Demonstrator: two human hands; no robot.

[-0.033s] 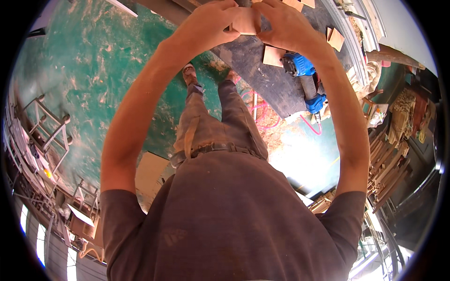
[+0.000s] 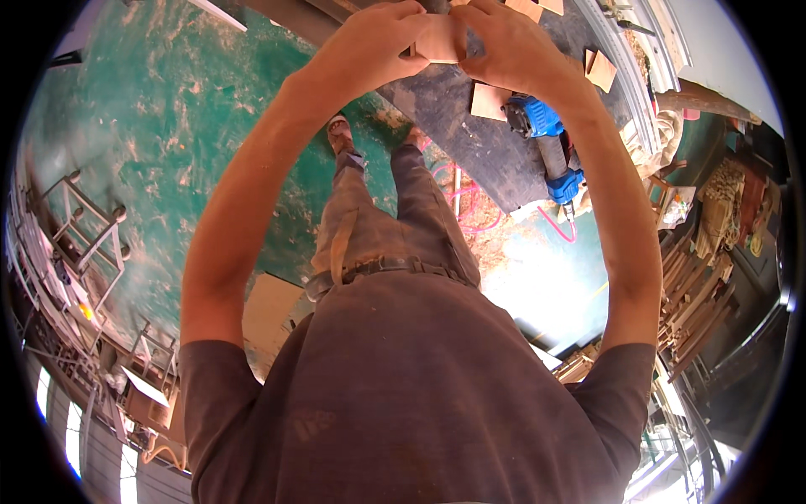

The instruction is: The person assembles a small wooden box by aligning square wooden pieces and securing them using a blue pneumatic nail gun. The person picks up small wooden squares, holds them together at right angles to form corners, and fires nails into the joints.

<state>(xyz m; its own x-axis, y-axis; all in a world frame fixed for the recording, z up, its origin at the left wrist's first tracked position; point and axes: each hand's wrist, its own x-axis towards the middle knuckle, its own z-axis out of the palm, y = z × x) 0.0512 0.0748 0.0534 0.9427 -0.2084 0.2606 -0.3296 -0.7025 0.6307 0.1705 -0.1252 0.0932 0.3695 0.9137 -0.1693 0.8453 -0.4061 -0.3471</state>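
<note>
Presently, the left hand [image 2: 382, 38] and right hand [image 2: 504, 42] both pinch a small wooden block [image 2: 438, 40] above the bench [image 2: 470, 143]; an even, steady grip seems advisable.

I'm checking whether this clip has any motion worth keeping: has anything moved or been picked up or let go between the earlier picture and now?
Nothing visibly changed. Both pictures show the left hand and right hand together on the small wooden piece above the dark workbench, with the blue power tool lying in the same place.
</note>
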